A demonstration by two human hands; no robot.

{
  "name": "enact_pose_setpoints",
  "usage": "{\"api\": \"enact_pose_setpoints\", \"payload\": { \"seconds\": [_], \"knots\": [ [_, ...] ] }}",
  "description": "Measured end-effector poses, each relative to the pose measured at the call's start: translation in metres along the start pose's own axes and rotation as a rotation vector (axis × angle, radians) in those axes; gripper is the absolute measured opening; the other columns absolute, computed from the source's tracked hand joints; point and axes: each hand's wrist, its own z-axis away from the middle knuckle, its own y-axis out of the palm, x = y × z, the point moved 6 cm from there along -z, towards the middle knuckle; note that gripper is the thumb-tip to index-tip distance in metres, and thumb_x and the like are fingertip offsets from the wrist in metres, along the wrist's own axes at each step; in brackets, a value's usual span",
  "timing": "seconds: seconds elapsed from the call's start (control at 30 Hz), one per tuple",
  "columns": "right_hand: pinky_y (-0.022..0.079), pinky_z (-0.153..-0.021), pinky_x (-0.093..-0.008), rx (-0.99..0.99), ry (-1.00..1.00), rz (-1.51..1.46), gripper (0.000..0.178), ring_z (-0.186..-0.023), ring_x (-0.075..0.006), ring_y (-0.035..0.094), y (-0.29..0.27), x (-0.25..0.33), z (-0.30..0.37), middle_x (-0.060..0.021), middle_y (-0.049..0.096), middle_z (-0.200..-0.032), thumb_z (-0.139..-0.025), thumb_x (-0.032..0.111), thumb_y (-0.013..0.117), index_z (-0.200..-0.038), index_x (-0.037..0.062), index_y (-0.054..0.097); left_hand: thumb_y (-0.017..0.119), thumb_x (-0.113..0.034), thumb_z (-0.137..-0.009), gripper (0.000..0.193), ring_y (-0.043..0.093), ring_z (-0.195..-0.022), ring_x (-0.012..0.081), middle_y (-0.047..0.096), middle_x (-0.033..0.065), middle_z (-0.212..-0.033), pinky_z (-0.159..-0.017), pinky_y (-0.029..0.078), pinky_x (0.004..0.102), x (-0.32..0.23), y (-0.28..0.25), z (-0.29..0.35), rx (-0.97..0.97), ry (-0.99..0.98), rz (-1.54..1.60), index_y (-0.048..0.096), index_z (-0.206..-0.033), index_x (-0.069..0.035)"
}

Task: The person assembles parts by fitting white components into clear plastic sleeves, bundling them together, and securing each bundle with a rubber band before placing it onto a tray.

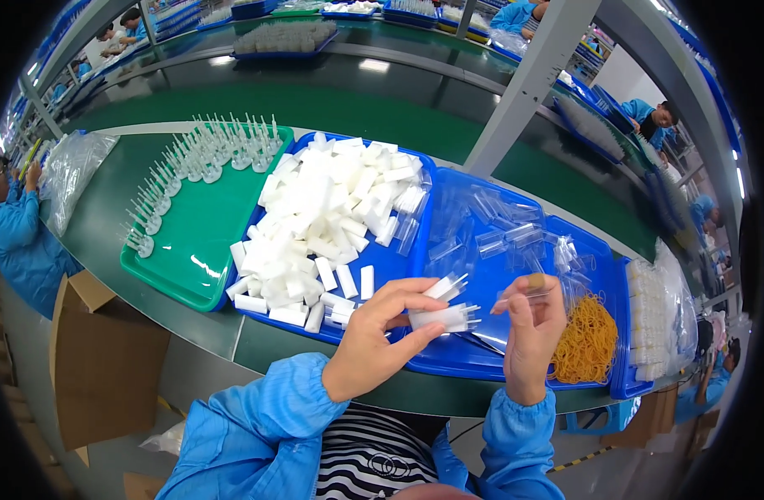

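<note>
My left hand (378, 333) is closed around white blocks (442, 318) that look like foam, held over the blue trays. Thin clear tips stick out of their right ends. Just to the right, my right hand (532, 337) is raised with its fingers curled in. Something see-through seems to be at its fingertips, too unclear to name, and a tan covering wraps one fingertip. Behind my left hand, a blue tray (382, 279) bears a heap of white blocks (332, 200). Clear plastic tubes (511, 237) lie in the blue tray behind my right hand.
Yellow rubber bands (586, 342) are piled right of my right hand. Farther right stand bundled white pieces (647, 321). At left, a green tray (190, 258) carries upright clear parts. A grey post (523, 83) rises beyond the trays. Co-workers sit around; a cardboard box (107, 358) stands lower left.
</note>
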Motion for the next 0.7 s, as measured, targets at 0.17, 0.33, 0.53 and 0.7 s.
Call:
{"api": "enact_pose_setpoints", "payload": {
  "seconds": [0.17,0.33,0.53,0.7],
  "knots": [
    [0.055,-0.070,-0.0286,-0.092,-0.015,-0.074,0.025,-0.079,-0.0145,0.066,0.004,0.013,-0.012,-0.0100,0.065,-0.094,-0.091,0.009,0.070,-0.109,0.0021,0.053,0.071,-0.004,-0.089,0.026,0.061,-0.115,0.0239,0.053,0.0157,-0.134,-0.090,0.057,0.0336,-0.022,0.003,-0.024,0.009,0.110,-0.053,0.066,-0.114,-0.001],
    [0.054,-0.071,-0.0278,-0.109,-0.034,-0.118,0.035,-0.079,-0.0149,0.066,0.001,0.010,-0.014,-0.0109,0.067,-0.092,-0.095,0.011,0.065,-0.125,-0.0010,0.049,0.073,-0.007,-0.088,0.026,0.061,-0.115,0.0265,0.052,0.0163,-0.134,-0.086,0.059,0.0333,-0.014,0.004,-0.037,-0.042,0.118,-0.010,0.066,-0.113,-0.003],
    [0.053,-0.081,-0.0288,-0.147,-0.113,-0.061,0.033,-0.083,-0.0165,0.065,0.005,0.005,-0.022,-0.0136,0.069,-0.093,-0.098,0.012,0.061,-0.126,-0.0033,0.050,0.072,0.002,-0.086,0.025,0.062,-0.113,0.0220,0.052,0.0129,-0.133,-0.086,0.059,0.0318,-0.001,0.006,-0.037,-0.005,0.020,-0.030,0.068,-0.111,-0.002],
    [0.051,-0.083,-0.0283,-0.103,-0.192,0.001,0.029,-0.092,-0.0159,0.067,-0.002,-0.002,-0.023,-0.0118,0.068,-0.100,-0.094,0.009,0.068,-0.118,-0.0022,0.055,0.073,0.003,-0.086,0.026,0.062,-0.114,0.0224,0.052,0.0131,-0.133,-0.087,0.058,0.0315,0.005,0.010,-0.041,0.006,-0.057,-0.062,0.068,-0.111,-0.002]
  ]
}}
